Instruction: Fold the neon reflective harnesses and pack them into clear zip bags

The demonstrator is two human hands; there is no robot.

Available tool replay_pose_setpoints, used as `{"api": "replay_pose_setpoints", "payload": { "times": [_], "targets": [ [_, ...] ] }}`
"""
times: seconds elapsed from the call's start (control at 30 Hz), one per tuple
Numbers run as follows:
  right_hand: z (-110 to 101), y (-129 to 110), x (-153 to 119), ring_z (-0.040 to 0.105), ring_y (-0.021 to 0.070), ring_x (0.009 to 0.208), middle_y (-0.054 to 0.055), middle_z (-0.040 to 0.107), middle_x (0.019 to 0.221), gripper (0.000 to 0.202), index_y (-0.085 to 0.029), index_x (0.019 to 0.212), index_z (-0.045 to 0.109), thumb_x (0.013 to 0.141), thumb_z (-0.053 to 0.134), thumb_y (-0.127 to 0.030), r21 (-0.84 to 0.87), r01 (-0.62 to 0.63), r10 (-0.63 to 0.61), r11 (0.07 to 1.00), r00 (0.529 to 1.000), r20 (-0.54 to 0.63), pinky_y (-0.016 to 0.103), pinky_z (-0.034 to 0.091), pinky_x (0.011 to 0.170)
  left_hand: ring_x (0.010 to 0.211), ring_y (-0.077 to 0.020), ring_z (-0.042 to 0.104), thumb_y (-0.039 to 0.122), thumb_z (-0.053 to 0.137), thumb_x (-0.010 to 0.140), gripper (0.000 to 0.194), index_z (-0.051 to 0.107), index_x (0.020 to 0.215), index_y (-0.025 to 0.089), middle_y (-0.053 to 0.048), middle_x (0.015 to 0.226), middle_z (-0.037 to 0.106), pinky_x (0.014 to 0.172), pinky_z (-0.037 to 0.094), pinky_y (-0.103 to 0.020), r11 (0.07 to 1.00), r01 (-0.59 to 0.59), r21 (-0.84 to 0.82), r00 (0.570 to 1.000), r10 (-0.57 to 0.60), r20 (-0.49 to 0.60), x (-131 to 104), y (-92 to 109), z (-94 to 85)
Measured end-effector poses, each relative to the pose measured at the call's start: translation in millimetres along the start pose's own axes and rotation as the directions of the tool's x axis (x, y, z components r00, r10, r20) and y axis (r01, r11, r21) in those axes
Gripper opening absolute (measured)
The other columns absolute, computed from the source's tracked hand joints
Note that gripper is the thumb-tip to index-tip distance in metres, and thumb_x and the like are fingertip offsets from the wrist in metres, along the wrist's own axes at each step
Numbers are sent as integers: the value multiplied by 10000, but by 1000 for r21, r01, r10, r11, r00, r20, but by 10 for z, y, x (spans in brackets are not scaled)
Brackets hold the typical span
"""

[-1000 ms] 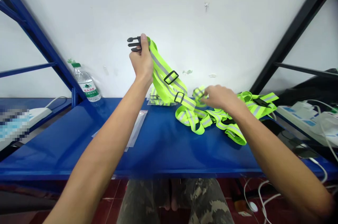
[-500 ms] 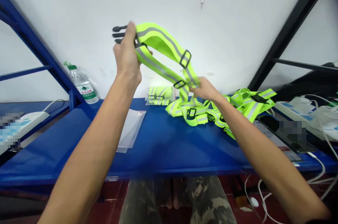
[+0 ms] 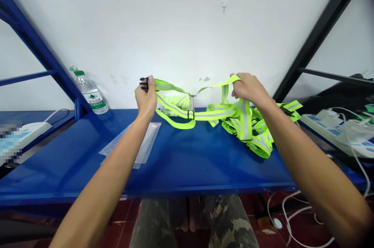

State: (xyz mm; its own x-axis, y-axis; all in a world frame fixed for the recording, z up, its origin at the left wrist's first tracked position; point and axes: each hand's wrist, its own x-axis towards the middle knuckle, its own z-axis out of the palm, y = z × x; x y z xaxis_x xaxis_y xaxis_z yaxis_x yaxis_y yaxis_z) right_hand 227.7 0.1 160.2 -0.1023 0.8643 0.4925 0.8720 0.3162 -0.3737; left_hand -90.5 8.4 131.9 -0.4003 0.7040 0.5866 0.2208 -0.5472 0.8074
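To straighten the neon-yellow webbing strap (image 3: 214, 115) well, I'd say both hands should draw evenly, turning the twisted upper run flat before taking up the slack lower loop. It stretches across mid-frame above the blue desk (image 3: 210, 170). At centre-left, the left hand (image 3: 146, 98) is closed around its black plastic pronged buckle (image 3: 143, 83); right of centre, the right hand (image 3: 248, 86) pinches the webbing, fingers curled. A grey stripe runs along it, through a black rectangular slider (image 3: 190, 115).
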Motion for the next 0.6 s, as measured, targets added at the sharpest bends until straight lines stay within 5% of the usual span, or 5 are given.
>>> {"api": "replay_pose_setpoints", "payload": {
  "times": [0.13,0.3,0.4,0.53,0.6],
  "targets": [
    [87,-109,-97,595,188,546,46,601,573,261,-196,661,552,875,440,-296,204,-49,8,978,980,197,353,490,608,788,-227,689,800,460,758,746,651,1135,185,-73,788,699,723,526,-322,985,168,-32,897,-140,419,-204,104,-101],
    [192,-379,-154,566,160,572,43,600,685,161,-176,742,600,832,510,-274,489,-69,-30,870,981,192,300,453,550,981,-292,669,848,408,726,827,645,1177,196,-152,1041,713,818,524,-395,891,420,172,427,-362,829,-345,100,-24],
    [246,-588,-197,548,158,610,45,617,738,160,-172,888,638,820,529,-266,523,-32,-71,852,982,175,298,454,568,1005,-259,653,585,691,698,701,556,1282,222,-117,1134,687,818,521,-352,938,257,235,479,-334,811,-464,-126,319],
    [173,-702,-283,521,147,604,10,602,692,271,-185,1029,648,772,563,-202,388,101,-191,916,960,203,291,444,601,890,-261,651,300,753,608,423,684,1005,171,-73,948,722,790,520,-347,977,13,213,333,-205,921,-568,-414,694],
    [64,-634,-326,546,152,630,4,621,720,355,-195,1091,646,738,605,-200,338,153,-270,929,904,331,288,456,618,888,-259,642,272,683,664,305,688,945,152,-75,932,717,796,517,-352,979,-30,203,403,-174,899,-522,-470,737]
  ]
}}
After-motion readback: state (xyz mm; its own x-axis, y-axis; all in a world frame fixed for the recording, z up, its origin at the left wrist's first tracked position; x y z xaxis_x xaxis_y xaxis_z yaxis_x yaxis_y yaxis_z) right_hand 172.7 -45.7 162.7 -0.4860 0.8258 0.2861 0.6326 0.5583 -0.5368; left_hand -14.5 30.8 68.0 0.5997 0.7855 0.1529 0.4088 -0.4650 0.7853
